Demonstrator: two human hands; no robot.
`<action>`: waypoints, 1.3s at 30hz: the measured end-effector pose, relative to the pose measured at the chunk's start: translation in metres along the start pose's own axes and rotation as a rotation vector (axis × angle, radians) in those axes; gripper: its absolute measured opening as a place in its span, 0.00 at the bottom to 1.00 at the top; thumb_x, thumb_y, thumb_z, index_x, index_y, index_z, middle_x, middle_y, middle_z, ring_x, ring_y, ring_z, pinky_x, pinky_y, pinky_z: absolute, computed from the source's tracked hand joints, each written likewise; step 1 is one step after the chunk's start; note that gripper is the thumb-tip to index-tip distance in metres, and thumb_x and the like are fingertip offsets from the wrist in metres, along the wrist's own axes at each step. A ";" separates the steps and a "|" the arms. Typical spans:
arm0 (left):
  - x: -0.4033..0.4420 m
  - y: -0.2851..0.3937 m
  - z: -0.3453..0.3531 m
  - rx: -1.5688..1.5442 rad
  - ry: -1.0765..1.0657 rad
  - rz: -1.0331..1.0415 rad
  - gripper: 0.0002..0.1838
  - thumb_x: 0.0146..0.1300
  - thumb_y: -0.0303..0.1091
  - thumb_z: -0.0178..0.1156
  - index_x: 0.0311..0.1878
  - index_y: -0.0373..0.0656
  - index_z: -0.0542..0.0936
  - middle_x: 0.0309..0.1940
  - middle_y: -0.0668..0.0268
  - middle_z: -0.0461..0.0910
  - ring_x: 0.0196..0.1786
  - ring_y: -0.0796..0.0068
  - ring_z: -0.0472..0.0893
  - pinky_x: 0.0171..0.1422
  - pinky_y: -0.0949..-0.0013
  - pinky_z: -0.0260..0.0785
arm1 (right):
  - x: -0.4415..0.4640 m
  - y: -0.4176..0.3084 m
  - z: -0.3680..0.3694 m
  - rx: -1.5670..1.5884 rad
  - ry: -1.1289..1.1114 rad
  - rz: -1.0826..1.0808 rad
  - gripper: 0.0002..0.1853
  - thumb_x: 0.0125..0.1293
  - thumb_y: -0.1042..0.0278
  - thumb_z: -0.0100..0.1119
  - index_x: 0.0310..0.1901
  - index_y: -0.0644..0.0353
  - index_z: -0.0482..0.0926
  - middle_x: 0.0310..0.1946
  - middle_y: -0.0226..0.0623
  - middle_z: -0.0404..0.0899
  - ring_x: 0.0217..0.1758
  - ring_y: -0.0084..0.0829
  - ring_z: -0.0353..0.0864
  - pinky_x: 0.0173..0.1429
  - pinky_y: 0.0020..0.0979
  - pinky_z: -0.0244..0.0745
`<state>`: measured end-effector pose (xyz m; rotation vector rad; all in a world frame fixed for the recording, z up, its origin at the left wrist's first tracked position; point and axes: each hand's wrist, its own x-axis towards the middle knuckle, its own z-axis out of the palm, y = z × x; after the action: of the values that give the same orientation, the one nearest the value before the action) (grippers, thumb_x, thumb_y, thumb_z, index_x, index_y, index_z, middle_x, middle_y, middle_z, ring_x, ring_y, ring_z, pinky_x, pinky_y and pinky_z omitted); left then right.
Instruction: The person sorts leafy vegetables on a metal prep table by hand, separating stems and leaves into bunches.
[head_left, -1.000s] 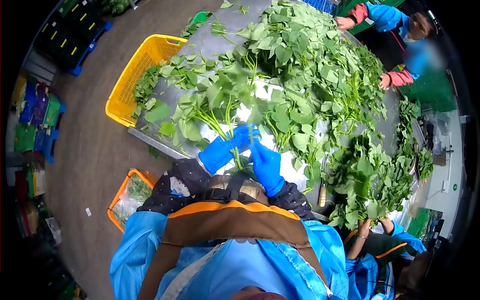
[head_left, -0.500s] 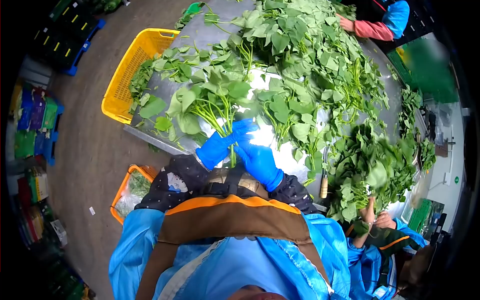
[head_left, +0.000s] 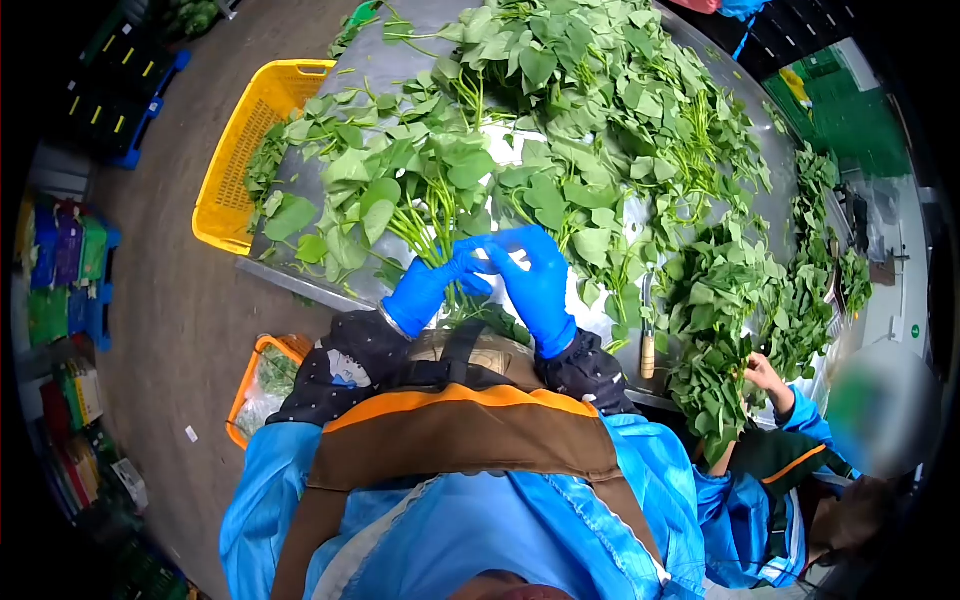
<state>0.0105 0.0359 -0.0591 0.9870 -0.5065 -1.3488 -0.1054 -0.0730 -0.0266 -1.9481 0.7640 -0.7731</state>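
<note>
Both of my hands wear blue gloves and meet above the near edge of the metal table (head_left: 300, 282). My left hand (head_left: 420, 294) is closed round the stems of a bunch of leafy greens (head_left: 428, 212), whose heart-shaped leaves fan out away from me. Bent over beside it, my right hand (head_left: 537, 285) has its thumb and fingers pinched together close to the left fingertips. Whatever lies in that pinch is too small to make out. A sickle (head_left: 648, 350) with a wooden handle rests to the right of my right hand.
A large heap of leafy greens (head_left: 600, 110) covers much of the table. A yellow crate (head_left: 222, 180) stands at its left side, an orange basket (head_left: 245, 395) on the floor nearer me. At right, a co-worker's hands (head_left: 765, 375) handle more greens.
My right hand has risen from the lower stems and curled into a pinch beside my left hand. The co-worker's greens have dropped lower; another person's arm at the top has mostly left view.
</note>
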 end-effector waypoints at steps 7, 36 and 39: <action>-0.004 0.002 0.001 0.065 0.084 -0.041 0.24 0.64 0.44 0.49 0.56 0.35 0.68 0.41 0.57 0.78 0.27 0.77 0.76 0.29 0.78 0.67 | 0.003 0.022 0.007 0.111 -0.047 0.071 0.08 0.49 0.62 0.65 0.27 0.57 0.80 0.43 0.37 0.74 0.49 0.38 0.69 0.52 0.35 0.64; -0.014 -0.014 0.007 -0.086 0.086 -0.174 0.26 0.67 0.52 0.42 0.57 0.40 0.66 0.39 0.58 0.77 0.25 0.77 0.73 0.28 0.76 0.67 | -0.013 0.028 0.022 0.873 -0.284 0.472 0.09 0.53 0.69 0.61 0.31 0.66 0.80 0.36 0.38 0.80 0.33 0.24 0.78 0.37 0.26 0.74; -0.008 -0.038 -0.011 -0.224 0.200 -0.243 0.26 0.68 0.51 0.39 0.57 0.40 0.65 0.40 0.59 0.77 0.25 0.78 0.73 0.29 0.76 0.66 | -0.016 0.030 0.019 0.560 -0.213 0.022 0.09 0.54 0.68 0.61 0.32 0.67 0.79 0.38 0.38 0.78 0.36 0.26 0.79 0.37 0.24 0.74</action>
<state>-0.0034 0.0493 -0.0944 1.0060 -0.0823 -1.4665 -0.1071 -0.0646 -0.0643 -1.4803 0.3832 -0.6647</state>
